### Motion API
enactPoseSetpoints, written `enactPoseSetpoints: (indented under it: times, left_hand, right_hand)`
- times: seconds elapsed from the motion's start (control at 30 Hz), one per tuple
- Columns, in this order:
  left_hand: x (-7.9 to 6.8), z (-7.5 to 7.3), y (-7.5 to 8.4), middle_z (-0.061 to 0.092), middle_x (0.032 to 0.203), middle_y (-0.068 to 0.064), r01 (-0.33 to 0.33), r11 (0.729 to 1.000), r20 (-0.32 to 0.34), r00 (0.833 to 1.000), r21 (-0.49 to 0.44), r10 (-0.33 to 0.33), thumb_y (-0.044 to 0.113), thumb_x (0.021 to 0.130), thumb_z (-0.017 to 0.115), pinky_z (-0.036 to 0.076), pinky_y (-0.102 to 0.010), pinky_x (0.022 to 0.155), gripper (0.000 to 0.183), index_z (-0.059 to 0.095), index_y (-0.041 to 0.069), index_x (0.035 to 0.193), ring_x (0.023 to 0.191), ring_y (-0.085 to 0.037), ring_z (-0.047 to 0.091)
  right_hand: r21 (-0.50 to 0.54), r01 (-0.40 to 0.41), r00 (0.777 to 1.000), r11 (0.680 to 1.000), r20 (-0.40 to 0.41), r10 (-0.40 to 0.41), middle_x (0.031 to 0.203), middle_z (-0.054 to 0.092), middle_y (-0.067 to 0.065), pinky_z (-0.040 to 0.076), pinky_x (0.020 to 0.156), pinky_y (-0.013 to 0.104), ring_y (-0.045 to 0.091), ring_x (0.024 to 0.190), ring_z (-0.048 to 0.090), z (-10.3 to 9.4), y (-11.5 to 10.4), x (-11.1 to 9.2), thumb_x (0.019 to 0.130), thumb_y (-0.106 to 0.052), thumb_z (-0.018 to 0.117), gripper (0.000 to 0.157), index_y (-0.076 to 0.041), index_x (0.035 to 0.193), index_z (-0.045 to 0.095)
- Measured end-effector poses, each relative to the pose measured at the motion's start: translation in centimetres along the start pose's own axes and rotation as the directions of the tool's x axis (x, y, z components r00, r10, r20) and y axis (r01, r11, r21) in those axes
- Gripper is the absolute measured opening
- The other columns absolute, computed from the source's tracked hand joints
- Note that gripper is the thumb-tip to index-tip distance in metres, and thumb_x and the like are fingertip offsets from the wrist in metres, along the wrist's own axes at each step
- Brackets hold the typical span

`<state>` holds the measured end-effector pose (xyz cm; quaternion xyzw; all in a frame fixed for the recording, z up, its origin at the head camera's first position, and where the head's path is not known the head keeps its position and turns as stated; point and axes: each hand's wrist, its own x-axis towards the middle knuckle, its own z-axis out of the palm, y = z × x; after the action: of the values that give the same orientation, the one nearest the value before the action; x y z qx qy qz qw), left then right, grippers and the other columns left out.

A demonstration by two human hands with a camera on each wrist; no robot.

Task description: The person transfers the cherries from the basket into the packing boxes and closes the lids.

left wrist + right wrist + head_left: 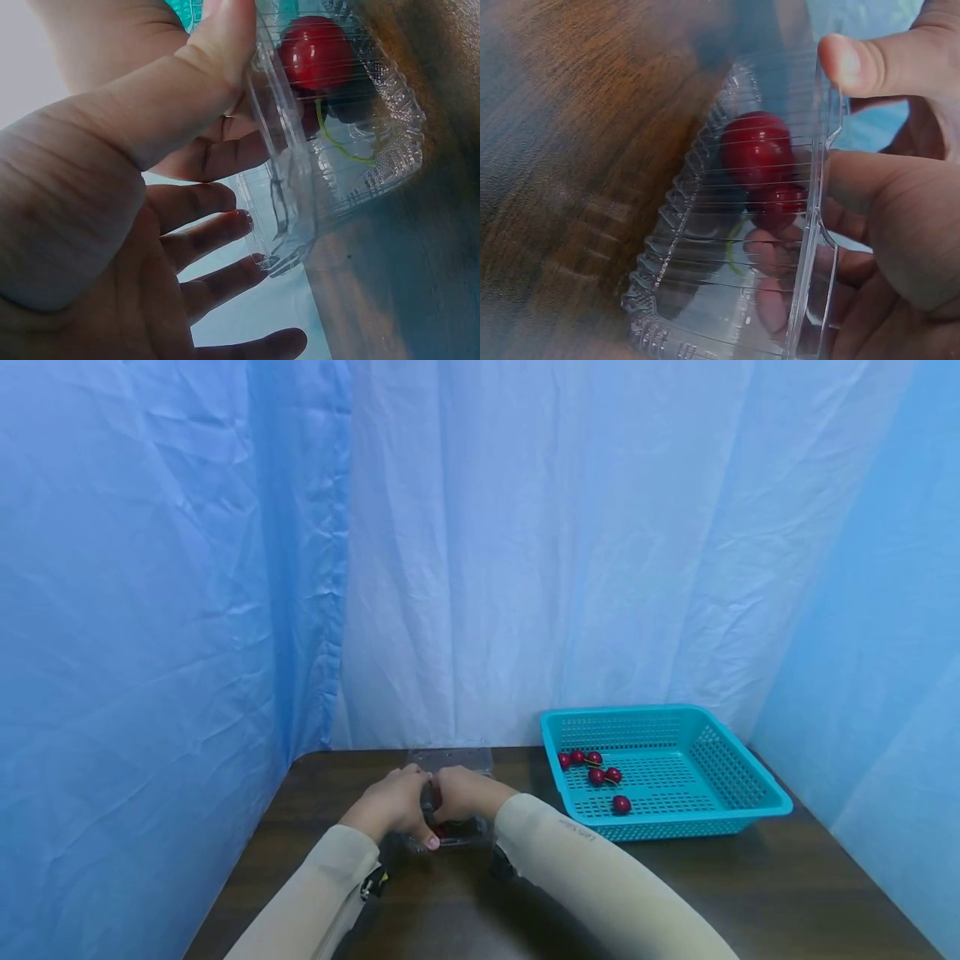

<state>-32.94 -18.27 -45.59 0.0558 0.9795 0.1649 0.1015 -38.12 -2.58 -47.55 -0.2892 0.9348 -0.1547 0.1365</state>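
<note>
A clear plastic clamshell box point(480, 837) stands on the table in front of me, its lid point(461, 760) raised at the back. My left hand point(397, 802) grips the box at its left side, thumb over the front rim and fingertips at the back edge. My right hand point(461, 793) reaches down into the box. Through the clear wall, the right wrist view shows its fingers point(766, 259) around a small dark red cherry point(776, 206). A larger red cherry point(756, 148) is right beside it, with a green stem point(735, 247) below. The left wrist view shows a shiny cherry point(319, 52) behind the wall.
A turquoise plastic basket point(675, 828) is at the right of the dark wooden table point(450, 918), with several cherries point(596, 776) toward its left side. Blue-white curtains point(487, 552) hang behind the table and along both sides.
</note>
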Motion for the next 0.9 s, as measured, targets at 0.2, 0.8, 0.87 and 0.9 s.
enactPoseSetpoints:
  times: [0.2, 0.8, 0.87, 0.9]
  left_hand:
    - [0.0, 0.0, 0.0, 0.052, 0.172, -0.018, -0.008, 1.000, 0.000, 1.000, 0.007, 0.008, 0.039, 0.066, 0.114, 0.054, -0.068, 0.121, 0.118, 0.058, 0.009, 0.165, 0.156, -0.044, 0.053]
    - [0.2, 0.1, 0.0, 0.050, 0.174, -0.020, 0.012, 1.000, 0.004, 1.000, 0.004, -0.012, 0.040, 0.066, 0.113, 0.053, -0.072, 0.120, 0.118, 0.057, 0.013, 0.167, 0.159, -0.048, 0.050]
    - [0.1, 0.1, 0.0, 0.052, 0.173, -0.020, 0.017, 1.000, 0.000, 1.000, -0.003, -0.017, 0.040, 0.066, 0.113, 0.054, -0.072, 0.119, 0.118, 0.057, 0.013, 0.166, 0.157, -0.048, 0.052]
    - [0.1, 0.2, 0.0, 0.052, 0.172, -0.020, 0.023, 1.000, -0.003, 1.000, -0.011, -0.023, 0.039, 0.066, 0.113, 0.054, -0.073, 0.119, 0.117, 0.058, 0.013, 0.166, 0.157, -0.048, 0.052]
  right_hand:
    - [0.021, 0.011, 1.000, 1.000, -0.002, -0.010, 0.086, 0.075, -0.005, 0.062, 0.073, 0.030, 0.012, 0.076, 0.071, 0.1, 0.2, -0.1, 0.097, -0.024, 0.090, 0.012, -0.016, 0.099, 0.081]
    - [0.156, -0.005, 0.997, 0.988, -0.076, 0.017, 0.090, 0.081, 0.005, 0.063, 0.069, 0.033, 0.024, 0.081, 0.076, -6.8, 2.5, -3.2, 0.107, -0.021, 0.078, 0.014, -0.011, 0.099, 0.084]
    - [0.148, -0.002, 0.995, 0.989, -0.101, 0.018, 0.093, 0.081, 0.005, 0.063, 0.070, 0.034, 0.023, 0.082, 0.076, -7.9, 3.0, -3.7, 0.108, -0.022, 0.078, 0.014, -0.011, 0.101, 0.084]
    - [0.148, -0.003, 0.994, 0.989, -0.109, 0.019, 0.095, 0.081, 0.006, 0.063, 0.071, 0.034, 0.022, 0.082, 0.075, -8.4, 3.3, -3.9, 0.108, -0.022, 0.077, 0.015, -0.010, 0.103, 0.084]
